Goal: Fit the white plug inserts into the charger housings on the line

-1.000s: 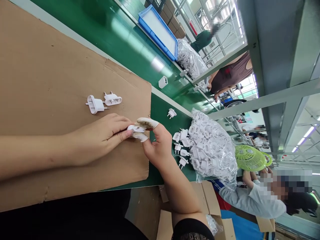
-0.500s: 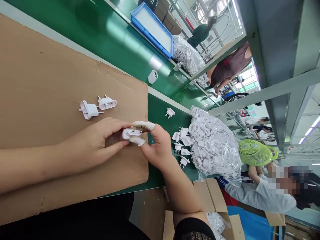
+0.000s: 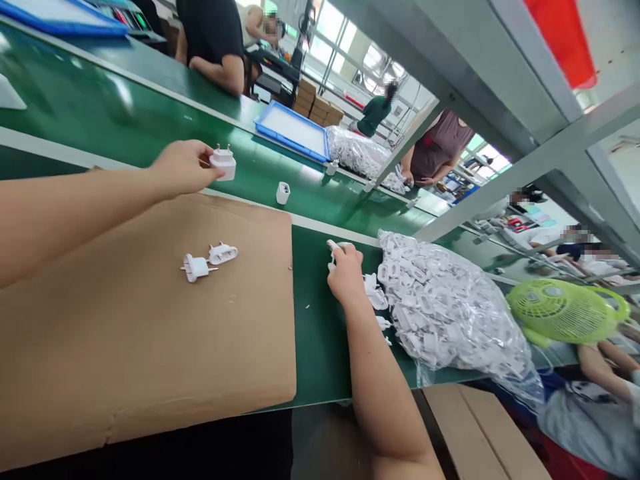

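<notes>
My left hand (image 3: pixel 193 163) pinches a white plug charger (image 3: pixel 223 164), its two pins pointing up, above the green belt beyond the cardboard. Over the dark green strip right of the cardboard, my right hand (image 3: pixel 347 270) has its fingers closed around a small white plug head (image 3: pixel 331 252), mostly hidden by white-covered fingertips. More loose plug heads (image 3: pixel 376 293) lie just beyond that hand, partly covered by the wrist. Two white plug pieces, one a plug head (image 3: pixel 197 267) and the other a flat plug head (image 3: pixel 223 253), rest on the cardboard sheet (image 3: pixel 150 347).
A white charger body (image 3: pixel 283 193) stands on the green belt (image 3: pixel 165 127). To the right bulges a clear bag (image 3: pixel 440 307) full of plug heads, with a green fan (image 3: pixel 563 310) past it. A blue tray (image 3: pixel 293 131) sits across the belt; metal beams slant overhead. Several people are around.
My hands have come apart. The left has carried the charger up and away over the belt; the right has let go of it and moved right to the plug heads. The view has shifted.
</notes>
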A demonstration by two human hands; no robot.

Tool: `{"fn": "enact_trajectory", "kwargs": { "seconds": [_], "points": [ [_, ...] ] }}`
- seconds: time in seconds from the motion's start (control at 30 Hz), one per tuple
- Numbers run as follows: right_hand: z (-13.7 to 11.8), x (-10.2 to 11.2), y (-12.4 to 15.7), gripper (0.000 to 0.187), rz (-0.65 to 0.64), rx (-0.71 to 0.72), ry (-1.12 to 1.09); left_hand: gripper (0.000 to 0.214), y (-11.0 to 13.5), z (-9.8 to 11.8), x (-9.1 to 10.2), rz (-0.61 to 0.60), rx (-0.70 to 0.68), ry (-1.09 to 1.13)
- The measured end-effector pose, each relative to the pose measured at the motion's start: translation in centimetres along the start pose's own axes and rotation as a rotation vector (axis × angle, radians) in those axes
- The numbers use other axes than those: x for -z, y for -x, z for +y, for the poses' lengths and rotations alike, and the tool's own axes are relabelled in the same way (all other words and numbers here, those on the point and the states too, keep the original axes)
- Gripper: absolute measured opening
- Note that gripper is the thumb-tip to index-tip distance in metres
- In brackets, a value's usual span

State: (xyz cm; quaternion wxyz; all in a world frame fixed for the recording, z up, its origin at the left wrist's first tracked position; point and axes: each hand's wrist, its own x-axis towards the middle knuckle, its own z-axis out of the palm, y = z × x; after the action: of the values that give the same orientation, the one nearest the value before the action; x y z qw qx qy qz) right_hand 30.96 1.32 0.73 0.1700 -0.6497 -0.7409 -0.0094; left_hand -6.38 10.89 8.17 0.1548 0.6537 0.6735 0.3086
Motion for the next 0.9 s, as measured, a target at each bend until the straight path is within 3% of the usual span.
{"fn": "enact_trajectory", "kwargs": {
  "seconds": [0.07, 0.2, 0.27, 0.37, 0.43, 0.53, 0.6, 0.67, 0.77, 0.9],
  "points": [
    [0.4, 0.7, 0.1, 0.071, 0.042, -0.002, -0.004, 0.045, -1.4, -0.1, -0.1, 0.031, 0.036, -0.069],
    [3.0, 0.3, 0.2, 0.058, -0.019, 0.03, 0.058, 0.03, -1.1, 0.1, 0.1, 0.07, 0.075, -0.238],
    [4.5, -1.2, -0.4, 0.055, 0.045, 0.042, 0.118, 0.031, -1.4, -0.4, -0.4, 0.12, 0.077, -0.322],
    [5.1, -2.2, -0.8, 0.048, -0.063, 0.002, 0.095, 0.05, -2.6, -0.6, -2.0, 0.189, 0.0, -0.416],
    [4.4, -1.7, -0.3, 0.049, -0.098, -0.033, 0.051, 0.073, -3.5, 0.1, -3.7, 0.108, -0.147, -0.431],
    [2.8, -0.6, 0.7, 0.056, -0.056, -0.03, 0.011, 0.103, -5.0, 2.0, -6.6, -0.136, -0.336, -0.42],
    [1.9, -0.4, 1.1, 0.057, -0.035, 0.003, -0.011, 0.091, -5.8, 3.2, -8.0, -0.28, -0.372, -0.422],
    [1.5, -0.4, 1.1, 0.054, -0.012, 0.045, -0.07, 0.057, -6.0, 4.1, -8.6, -0.378, -0.353, -0.442],
    [1.5, -0.5, 0.9, 0.046, 0.039, 0.07, -0.207, 0.024, -5.4, 5.0, -7.4, -0.425, -0.306, -0.486],
    [0.7, 0.1, 0.6, 0.033, 0.057, -0.014, -0.404, 0.022, -2.4, 6.6, -3.4, -0.369, -0.331, -0.497]
  ]
}}
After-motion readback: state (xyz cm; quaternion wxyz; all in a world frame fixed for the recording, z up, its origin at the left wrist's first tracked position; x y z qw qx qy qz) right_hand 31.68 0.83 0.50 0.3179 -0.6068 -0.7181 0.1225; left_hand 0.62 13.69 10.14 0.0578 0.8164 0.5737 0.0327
